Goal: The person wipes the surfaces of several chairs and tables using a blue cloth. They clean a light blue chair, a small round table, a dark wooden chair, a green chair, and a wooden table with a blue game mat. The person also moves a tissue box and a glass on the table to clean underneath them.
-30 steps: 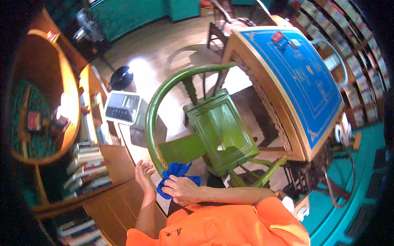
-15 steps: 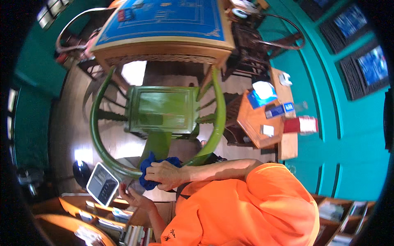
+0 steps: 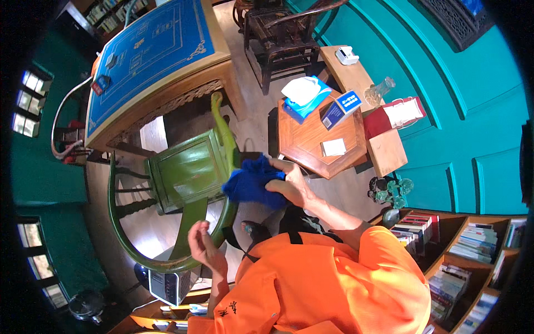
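Note:
My right hand (image 3: 289, 186) grips a bunched blue cloth (image 3: 253, 181) at the right side of a green wooden armchair (image 3: 186, 167). The cloth overlaps the chair's curved arm rail in view, covering part of it; whether it presses on the wood I cannot tell. Beside the back of that rail, my left hand (image 3: 206, 247) is raised with its fingers loosely bent and apart, holding nothing. The chair has a panelled seat, a flat back slat and turned spindles, and its front faces a wooden table (image 3: 222, 64) with a blue top.
To the right, a wooden side table (image 3: 289, 139) bears a blue tissue box (image 3: 306, 108), a blue-and-white carton (image 3: 340, 110) and a white pad (image 3: 334, 147). A dark armchair (image 3: 272, 42) stands beyond. Bookshelves (image 3: 445, 250) and a white boxy appliance (image 3: 169, 286) are close behind.
My view has swung toward the right. The right hand has carried the cloth from the rail's back to its right side. My left hand has come nearer the rail.

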`<move>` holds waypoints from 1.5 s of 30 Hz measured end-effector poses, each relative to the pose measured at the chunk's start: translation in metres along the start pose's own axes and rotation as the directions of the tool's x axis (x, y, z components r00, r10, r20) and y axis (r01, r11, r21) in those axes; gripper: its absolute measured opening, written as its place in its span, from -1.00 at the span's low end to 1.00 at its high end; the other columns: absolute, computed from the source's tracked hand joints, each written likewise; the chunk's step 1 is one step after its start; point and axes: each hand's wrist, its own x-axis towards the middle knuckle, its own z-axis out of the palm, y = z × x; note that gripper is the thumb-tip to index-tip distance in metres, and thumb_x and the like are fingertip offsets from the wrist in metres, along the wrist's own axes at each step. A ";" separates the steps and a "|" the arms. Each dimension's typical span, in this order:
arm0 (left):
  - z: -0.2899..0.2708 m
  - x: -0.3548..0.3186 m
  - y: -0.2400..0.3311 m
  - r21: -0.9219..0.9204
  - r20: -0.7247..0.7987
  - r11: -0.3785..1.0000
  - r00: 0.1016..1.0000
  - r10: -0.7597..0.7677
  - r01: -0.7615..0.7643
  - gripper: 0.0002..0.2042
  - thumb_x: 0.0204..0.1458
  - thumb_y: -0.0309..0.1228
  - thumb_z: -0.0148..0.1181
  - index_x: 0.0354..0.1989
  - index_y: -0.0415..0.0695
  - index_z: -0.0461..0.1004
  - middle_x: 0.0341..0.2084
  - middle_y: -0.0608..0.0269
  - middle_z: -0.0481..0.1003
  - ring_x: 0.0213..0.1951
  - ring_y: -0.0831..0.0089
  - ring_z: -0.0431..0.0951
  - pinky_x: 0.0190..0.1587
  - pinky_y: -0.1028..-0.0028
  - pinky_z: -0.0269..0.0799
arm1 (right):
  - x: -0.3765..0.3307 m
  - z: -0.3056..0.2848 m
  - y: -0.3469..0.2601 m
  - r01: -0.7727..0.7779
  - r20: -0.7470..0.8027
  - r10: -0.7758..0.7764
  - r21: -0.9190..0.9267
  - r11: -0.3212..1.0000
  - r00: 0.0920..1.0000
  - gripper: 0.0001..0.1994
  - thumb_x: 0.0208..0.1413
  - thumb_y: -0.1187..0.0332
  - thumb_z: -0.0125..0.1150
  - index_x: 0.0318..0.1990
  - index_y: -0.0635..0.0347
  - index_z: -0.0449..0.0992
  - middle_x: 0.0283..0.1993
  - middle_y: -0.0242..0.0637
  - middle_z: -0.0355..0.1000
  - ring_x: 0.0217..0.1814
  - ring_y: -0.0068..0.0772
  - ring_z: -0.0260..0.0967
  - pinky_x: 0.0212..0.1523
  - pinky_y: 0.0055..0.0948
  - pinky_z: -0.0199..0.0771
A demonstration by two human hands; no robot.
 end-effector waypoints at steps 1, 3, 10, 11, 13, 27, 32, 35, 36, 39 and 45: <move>0.024 -0.002 0.004 -0.030 0.024 1.000 1.000 0.000 0.001 -0.83 0.23 -0.56 -0.03 -0.06 -0.30 0.41 -0.29 0.15 0.51 -0.22 0.46 0.48 -0.03 0.48 0.40 | 0.006 -0.019 0.015 0.088 -0.107 -0.096 -0.075 0.993 0.990 -0.55 -0.22 0.43 0.21 -0.08 0.45 0.43 -0.12 -0.08 0.49 -0.06 -0.23 0.45 -0.04 -0.32 0.43; 0.070 -0.009 0.021 -0.125 0.125 0.991 0.992 -0.020 0.036 -0.84 0.22 -0.55 -0.02 -0.07 -0.28 0.41 -0.31 0.17 0.51 -0.24 0.47 0.48 -0.06 0.48 0.40 | 0.028 -0.053 0.054 0.134 -0.216 -0.191 -0.251 0.959 0.958 -0.56 -0.21 0.39 0.20 -0.08 0.38 0.45 -0.04 -0.01 0.45 0.06 -0.13 0.39 0.04 -0.25 0.37; 0.140 -0.032 0.023 0.029 0.313 0.980 0.929 -0.198 0.199 -0.86 0.20 -0.57 -0.01 -0.13 -0.27 0.45 -0.37 0.20 0.53 -0.30 0.49 0.50 -0.14 0.50 0.41 | 0.084 -0.115 0.248 -0.107 -0.166 -0.074 -0.861 0.497 0.983 -0.49 -0.03 0.07 0.29 0.10 -0.11 0.37 0.23 -0.11 0.11 0.23 0.22 0.03 0.01 0.34 0.15; 0.141 -0.035 0.021 0.033 0.309 0.967 0.918 -0.250 0.252 -0.86 0.20 -0.57 -0.01 -0.14 -0.27 0.45 -0.37 0.20 0.53 -0.30 0.49 0.50 -0.15 0.50 0.42 | 0.084 -0.113 0.255 -0.107 -0.160 -0.066 -0.862 0.496 0.985 -0.50 -0.03 0.09 0.28 0.10 -0.11 0.37 0.23 -0.10 0.11 0.22 0.22 0.04 0.03 0.32 0.15; 0.148 -0.033 0.015 0.079 0.340 0.959 0.897 -0.283 0.273 -0.86 0.20 -0.57 -0.01 -0.14 -0.27 0.45 -0.39 0.20 0.53 -0.33 0.49 0.51 -0.17 0.50 0.43 | 0.084 -0.108 0.267 -0.125 -0.171 -0.049 -0.861 0.494 0.984 -0.51 -0.03 0.13 0.27 0.10 -0.11 0.37 0.24 -0.08 0.12 0.21 0.22 0.05 0.07 0.28 0.14; 0.256 0.013 -0.029 0.111 0.731 0.963 0.637 -0.247 0.246 -0.80 0.15 -0.57 -0.01 -0.07 -0.25 0.43 -0.35 0.22 0.52 -0.31 0.53 0.48 -0.26 0.54 0.39 | -0.118 -0.226 0.252 -0.571 -0.248 0.518 -0.258 0.779 0.819 -0.39 -0.32 0.32 0.33 0.05 0.23 0.45 0.01 0.00 0.45 0.08 -0.06 0.40 0.07 -0.20 0.40; 0.339 0.030 -0.010 0.089 0.784 0.982 0.620 0.034 -0.166 -0.66 0.05 -0.61 0.12 0.04 -0.23 0.38 -0.27 0.25 0.46 -0.36 0.55 0.42 -0.27 0.54 0.39 | -0.113 -0.327 0.222 -0.606 -0.751 0.321 -0.130 0.784 0.576 -0.49 -0.32 0.45 0.23 -0.03 0.23 0.49 -0.30 -0.15 0.54 -0.25 -0.34 0.50 -0.17 -0.33 0.49; 0.392 0.036 0.012 0.043 0.816 0.909 0.539 0.208 -0.415 -0.59 0.01 -0.62 0.15 0.08 -0.22 0.34 -0.22 0.16 0.42 -0.30 0.45 0.42 -0.23 0.49 0.40 | -0.073 -0.353 0.212 -0.515 -0.809 0.085 -0.285 0.808 0.582 -0.46 -0.23 0.36 0.29 0.05 0.09 0.43 0.00 -0.16 0.38 -0.01 -0.05 0.37 -0.01 -0.21 0.40; 0.408 0.037 0.014 0.032 0.833 0.879 0.498 0.239 -0.476 -0.55 -0.01 -0.61 0.16 0.12 -0.20 0.31 -0.18 0.08 0.40 -0.19 0.32 0.44 -0.13 0.42 0.40 | -0.062 -0.354 0.222 -0.456 -0.774 -0.099 -0.465 0.759 0.625 -0.48 -0.18 0.33 0.29 0.06 0.10 0.42 0.03 -0.16 0.36 0.03 -0.04 0.34 0.01 -0.20 0.39; 0.459 0.032 0.012 0.021 0.835 0.796 0.448 0.318 -0.605 -0.47 -0.03 -0.55 0.22 0.18 -0.14 0.27 0.02 -0.08 0.31 0.08 0.03 0.34 0.12 0.23 0.25 | -0.027 -0.337 0.285 -0.404 -0.634 -0.203 -0.673 0.620 0.746 -0.54 -0.03 0.27 0.24 0.10 0.00 0.41 0.14 -0.08 0.28 0.13 0.11 0.22 0.08 -0.03 0.33; 0.527 0.021 0.004 0.212 0.877 0.637 0.432 0.210 -0.741 -0.33 -0.08 -0.44 0.29 0.25 -0.13 0.15 0.15 -0.16 0.19 0.17 -0.08 0.27 0.19 0.17 0.26 | 0.021 -0.354 0.294 -0.322 -0.436 -0.168 -0.829 0.457 0.884 -0.72 0.03 0.22 0.16 -0.06 -0.11 0.50 0.00 -0.08 0.27 -0.01 0.08 0.22 -0.16 0.02 0.26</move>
